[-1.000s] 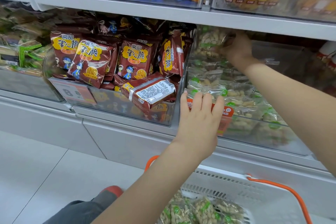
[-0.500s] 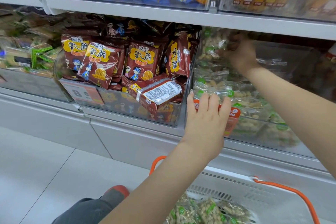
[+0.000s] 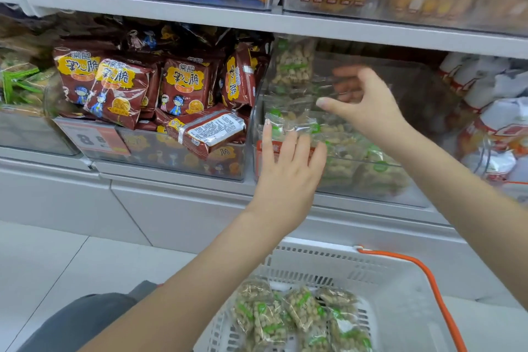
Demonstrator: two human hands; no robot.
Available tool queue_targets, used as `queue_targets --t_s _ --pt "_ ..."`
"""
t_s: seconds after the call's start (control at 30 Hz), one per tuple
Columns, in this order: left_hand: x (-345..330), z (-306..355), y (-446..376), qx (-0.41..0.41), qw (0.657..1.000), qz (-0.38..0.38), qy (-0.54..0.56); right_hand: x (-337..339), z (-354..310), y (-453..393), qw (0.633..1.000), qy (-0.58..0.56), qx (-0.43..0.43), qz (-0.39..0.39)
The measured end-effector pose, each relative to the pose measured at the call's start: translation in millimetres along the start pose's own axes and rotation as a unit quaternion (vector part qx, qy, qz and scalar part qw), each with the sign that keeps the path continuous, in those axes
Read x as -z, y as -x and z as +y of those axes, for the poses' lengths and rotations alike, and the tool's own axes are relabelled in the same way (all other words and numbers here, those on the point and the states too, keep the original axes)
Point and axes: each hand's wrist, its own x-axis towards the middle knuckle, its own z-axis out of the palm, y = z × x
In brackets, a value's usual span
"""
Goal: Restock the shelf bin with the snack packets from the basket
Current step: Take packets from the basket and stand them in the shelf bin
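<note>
The right hand (image 3: 361, 103) has drawn back from the rear of the clear shelf bin (image 3: 411, 200) and now hovers above the packets, fingers loosely spread, gripping nothing. Half a second ago it reached deeper toward an upright packet (image 3: 293, 64), which stands on end at the bin's back left, long axis vertical. The left hand (image 3: 288, 171) stays flat against the bin's front, fingers straight. More peanut packets (image 3: 300, 311) lie in the white basket (image 3: 394, 288) below.

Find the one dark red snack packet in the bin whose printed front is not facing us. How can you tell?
It is the dark red packet lying flat at the bin's front right, its white label panel turned up; the others stand showing yellow logos.
</note>
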Motion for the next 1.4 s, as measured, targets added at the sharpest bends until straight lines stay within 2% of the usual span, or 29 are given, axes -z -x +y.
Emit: queue_targets --t_s 0.1,0.17,0.2,0.23,0.27,0.33,0.37,0.43,0.53,0.63,0.7,0.83,0.87,0.93,1.0,1.07,1.1,1.2,1.3,1.37,1.4 --pt "-1.8 17.2 18.2 -0.061 0.994 0.055 0.067 14.7 3.9 73.4 0.995 0.01 0.097 0.017" --pt "-10.9 32.3 40.2 -0.121 0.985 0.054 0.107 13.4 22.1 122.4 0.993 0.013 0.111 0.034" --pt "-13.1 40.0 52.1 -0.148 0.981 0.019 0.122 9.2 36.1 146.2 0.995 0.016 0.097 0.036" --pt "-16.0 46.7 65.9 -0.163 0.976 -0.05 0.133 2.9 53.0 170.3 0.997 0.02 0.07 0.028" --pt "-20.2 51.5 80.9 -0.152 0.966 -0.155 0.138 -4.9 73.0 193.3 0.999 0.024 0.028 0.008" --pt "-39.7 54.2 116.4 -0.074 0.914 -0.373 0.141 -21.5 116.6 233.7 0.995 0.028 -0.075 -0.058" --pt "-54.5 53.3 136.8 -0.034 0.882 -0.449 0.138 -29.4 138.1 250.2 0.988 0.033 -0.118 -0.092" --pt "-82.7 51.2 175.6 0.051 0.836 -0.525 0.15 -43.2 175.7 276.1 0.968 0.048 -0.184 -0.166" --pt "-111.9 46.6 219.3 0.173 0.765 -0.589 0.197 -61.9 213.2 299.2 0.92 0.091 -0.266 -0.272" --pt "-132.8 45.3 246.8 0.206 0.715 -0.637 0.201 -83.6 244.3 312.0 0.857 0.194 -0.354 -0.32" --pt "-149.1 52.0 261.6 0.247 0.695 -0.643 0.208 -93.5 257.2 316.8 0.809 0.274 -0.401 -0.332" --pt "-172.6 74.6 289.2 0.386 0.656 -0.61 0.219 -95.4 259.2 329.4 0.759 0.299 -0.425 -0.392" --pt "-172.3 81.5 292.9 0.427 0.64 -0.6 0.218 -95.6 259.4 334.8 0.756 0.288 -0.437 -0.393" --pt "-170.3 91.7 299.9 0.49 0.645 -0.544 0.22 -99.9 267.9 349.0 0.774 0.243 -0.487 -0.322" --pt "-166.0 95.9 304.2 0.503 0.655 -0.525 0.205 -107.7 276.7 360.1 0.787 0.246 -0.499 -0.266" --pt "-166.5 97.1 309.8 0.515 0.646 -0.529 0.194 -112.1 279.2 362.3 0.788 0.281 -0.486 -0.251" --pt "-166.1 96.6 310.4 0.537 0.629 -0.527 0.195 -113.6 280.1 363.0 0.792 0.287 -0.483 -0.239" --pt "-167.0 96.5 317.1 0.616 0.529 -0.523 0.259 -116.4 278.4 365.8 0.809 0.251 -0.492 -0.201" --pt "-163.5 99.0 316.5 0.639 0.433 -0.539 0.337 -113.7 265.8 363.1 0.837 0.184 -0.493 -0.151" --pt "-156.1 97.7 307.2 0.61 0.401 -0.559 0.393 -108.6 253.0 354.9 0.851 0.091 -0.502 -0.124" --pt "-151.7 95.1 300.7 0.594 0.396 -0.568 0.409 -104.7 247.2 350.1 0.849 0.04 -0.513 -0.118"
